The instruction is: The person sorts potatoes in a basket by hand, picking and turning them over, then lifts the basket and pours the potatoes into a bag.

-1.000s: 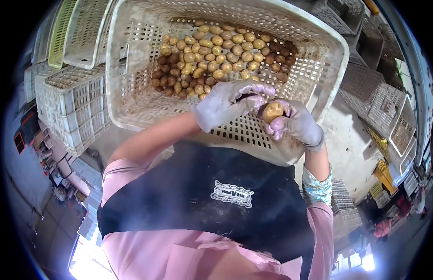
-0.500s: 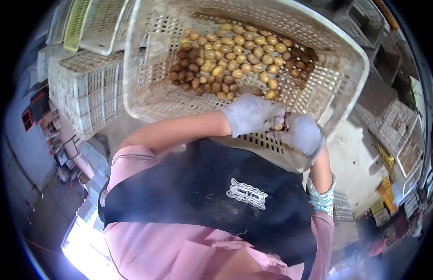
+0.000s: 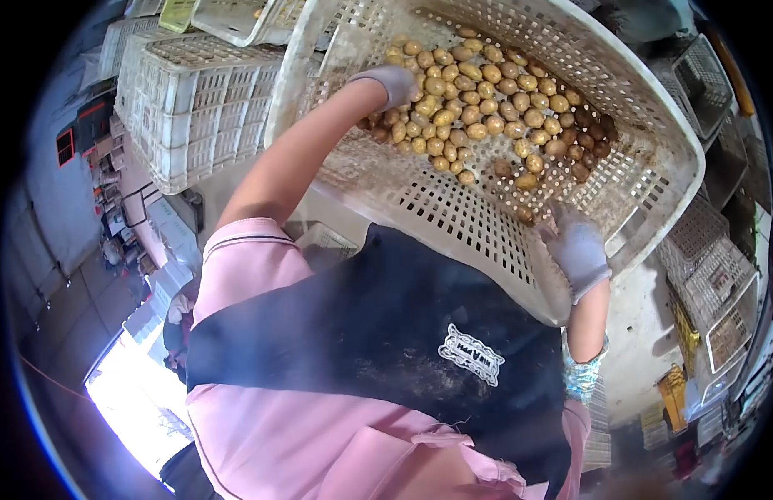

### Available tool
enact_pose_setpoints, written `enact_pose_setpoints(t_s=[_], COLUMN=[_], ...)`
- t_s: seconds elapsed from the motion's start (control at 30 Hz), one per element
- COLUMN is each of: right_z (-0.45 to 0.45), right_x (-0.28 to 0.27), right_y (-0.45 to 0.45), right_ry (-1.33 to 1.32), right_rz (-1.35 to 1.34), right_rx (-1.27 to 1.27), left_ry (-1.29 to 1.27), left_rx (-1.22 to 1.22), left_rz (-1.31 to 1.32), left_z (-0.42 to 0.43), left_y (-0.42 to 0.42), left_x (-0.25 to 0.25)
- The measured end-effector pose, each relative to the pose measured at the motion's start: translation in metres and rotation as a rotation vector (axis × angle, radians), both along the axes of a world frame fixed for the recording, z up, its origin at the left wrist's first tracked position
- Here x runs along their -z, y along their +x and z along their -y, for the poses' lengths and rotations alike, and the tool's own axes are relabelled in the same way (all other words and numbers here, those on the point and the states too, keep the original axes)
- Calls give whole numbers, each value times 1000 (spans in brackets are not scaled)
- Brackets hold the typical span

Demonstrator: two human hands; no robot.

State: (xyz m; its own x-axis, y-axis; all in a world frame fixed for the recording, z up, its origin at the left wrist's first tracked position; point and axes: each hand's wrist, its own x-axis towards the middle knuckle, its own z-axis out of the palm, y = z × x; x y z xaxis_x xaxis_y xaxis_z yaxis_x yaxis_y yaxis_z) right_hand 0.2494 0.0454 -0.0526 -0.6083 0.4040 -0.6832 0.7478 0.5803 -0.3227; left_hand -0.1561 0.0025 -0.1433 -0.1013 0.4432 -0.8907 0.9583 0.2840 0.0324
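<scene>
The shirt (image 3: 320, 433) is pink, the apron (image 3: 361, 342) dark with a white patch (image 3: 471, 355), the gloves (image 3: 581, 252) pale grey, the lower-right cuff (image 3: 582, 379) patterned.

It looked like a produce storeroom or workroom: plastic crates (image 3: 207, 117) stood stacked past the left edge of a big crate (image 3: 453, 208) of small, roundish pieces (image 3: 478, 96) (yellow and brown), with more crates (image 3: 707, 275) past its right edge.

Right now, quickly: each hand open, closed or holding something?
Left grey-gloved hand: at the round yellow-brown produce; grip mostly hidden, cannot be told.
Right grey-gloved hand: near one round brown piece; grip blurred, cannot be told.
</scene>
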Motion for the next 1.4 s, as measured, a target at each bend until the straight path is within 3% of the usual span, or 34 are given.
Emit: enact_pose_setpoints(t_s=[0.03, 0.07, 0.13, 0.2, 0.23, 0.33, 0.37, 0.47, 0.6, 0.67, 0.73, 0.77, 0.8, 0.93, 0.97, 1.07, 1.13, 1.17, 1.3, 1.4], right_z=[2, 2, 0, 0, 2, 3, 3, 1, 2, 8, 3, 3, 2, -2, 2, -4, -6, -3, -15, -16], right_x=[4, 6, 5, 6, 8, 12, 9, -1, -1, 4, 2, 2, 1, 6, 12, 0, -3, 0, -31, -35], right_y=[4, 6, 5, 6, 7, 11, 6, 3, 0, 8, 5, 7, 7, 8, 13, 7, 2, 3, -9, -9], right_ry=[37, 27, 13, -10, -26, -137, -200, -215, -253, -182, -177, -154, -154, -139, -104, 8, 132, 244, 62, -57], right_rz=[-80, -101, -139, -100, -81, -78, 58, 26, 86, 4, -6, -28, -23, -41, -98, -151, -238, -448, -704, -780], right_rx=[19, 3, -22, -43, -57, -58, -49, -53, -50, -30, -9, 20, 22, 66, 110, 323, 518, 575, 742, 846], left_ry=[7, 87, 245, 255, 393, 472, 532, 755, 680, 560, 358, 375, 183, 188, 264, 655, 832, 921, 1096, 998], left_rx=[35, 262, 261, 501, 585, 819, 817, 743, 649, 774, 849, 921, 998, 465, 269, 55, 126, 167, 166, 71], left_rz=[66, 225, 478, 322, 336, 425, 479, 454, 500, 656, 541, 434, 352, 439, 462, 766, 758, 750, 712, 651], left_z=[-3, -3, 5, -9, -14, -47, -56, -83, -135, -122, -80, -51, -33, -16, -18, -30, -32, -33, -30, -27], left_y=[16, 29, 49, 79, 91, 138, 157, 216, 244, 238, 228, 219, 211, 187, 187, 186, 184, 182, 186, 193], left_x=[-13, -28, -20, -14, -13, -5, 0, 17, 31, 7, 5, 28, 42, 41, 28, -20, -54, -67, -90, -103])
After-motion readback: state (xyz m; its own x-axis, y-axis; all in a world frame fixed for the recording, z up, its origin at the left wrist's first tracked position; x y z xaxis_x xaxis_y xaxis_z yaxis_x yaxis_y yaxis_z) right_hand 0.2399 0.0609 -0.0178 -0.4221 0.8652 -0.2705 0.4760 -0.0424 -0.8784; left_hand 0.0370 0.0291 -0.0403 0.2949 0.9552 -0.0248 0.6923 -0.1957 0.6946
